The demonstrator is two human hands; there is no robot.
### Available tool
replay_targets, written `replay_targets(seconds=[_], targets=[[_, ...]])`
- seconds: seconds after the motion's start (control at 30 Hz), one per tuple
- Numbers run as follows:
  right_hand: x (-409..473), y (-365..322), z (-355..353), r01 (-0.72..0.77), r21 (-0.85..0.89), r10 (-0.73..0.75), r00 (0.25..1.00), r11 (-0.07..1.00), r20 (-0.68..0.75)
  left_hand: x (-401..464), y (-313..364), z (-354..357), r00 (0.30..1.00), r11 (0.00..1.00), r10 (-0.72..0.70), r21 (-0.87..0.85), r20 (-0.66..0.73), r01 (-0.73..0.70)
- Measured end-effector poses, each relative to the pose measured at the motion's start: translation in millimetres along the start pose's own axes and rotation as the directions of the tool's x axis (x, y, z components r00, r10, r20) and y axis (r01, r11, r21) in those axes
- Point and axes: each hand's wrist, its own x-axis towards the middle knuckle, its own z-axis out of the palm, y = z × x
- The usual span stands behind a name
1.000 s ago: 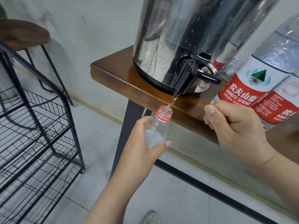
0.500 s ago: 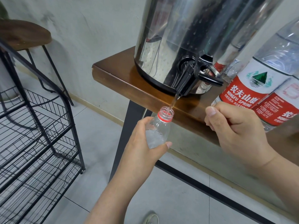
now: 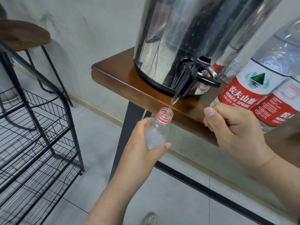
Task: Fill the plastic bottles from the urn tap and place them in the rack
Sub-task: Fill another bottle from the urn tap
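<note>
Bottle (image 3: 158, 127) still under tap (image 3: 183, 85), fuller.

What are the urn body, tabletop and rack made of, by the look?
Urn body: polished metal, likely stainless steel; mirror reflections. Tabletop: glossy brown wood or veneer; grain and sheen show. Rack: thin black wire, probably coated metal; matte open grid.

My left hand (image 3: 142, 143) grips the bottle (image 3: 158, 129) mid-frame under the running tap (image 3: 186, 83); my right hand (image 3: 235, 127) is fisted.

Red label of large water bottle (image 3: 248, 88) reads "农夫山泉 NONGFU SPRING", neighbouring bottle's label (image 3: 276, 111) partly legible
</note>
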Motion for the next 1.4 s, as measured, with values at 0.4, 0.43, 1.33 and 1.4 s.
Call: replay_targets(seconds=[0.4,0.43,1.33,1.4], targets=[[0.4,0.2,0.1,-0.002,-0.015,0.002,1.0,1.0,0.003,0.4,0.4,-0.7,1.0,1.0,-0.003,0.013,-0.004,0.003],[0.3,0.2,0.0,-0.003,-0.017,0.003,1.0,1.0,0.003,0.4,0.3,-0.8,1.0,1.0,-0.002,0.016,-0.004,0.002],[-0.3,-0.8,0.3,-0.027,0.003,0.027,1.0,1.0,0.002,2.0,-4.4,2.2,1.0,1.0,0.008,0.002,-0.013,-0.008],[0.0,-0.6,0.5,-0.021,0.005,0.021,1.0,1.0,0.001,1.8,-5.1,2.5,1.0,1.0,0.008,0.005,-0.017,-0.008]])
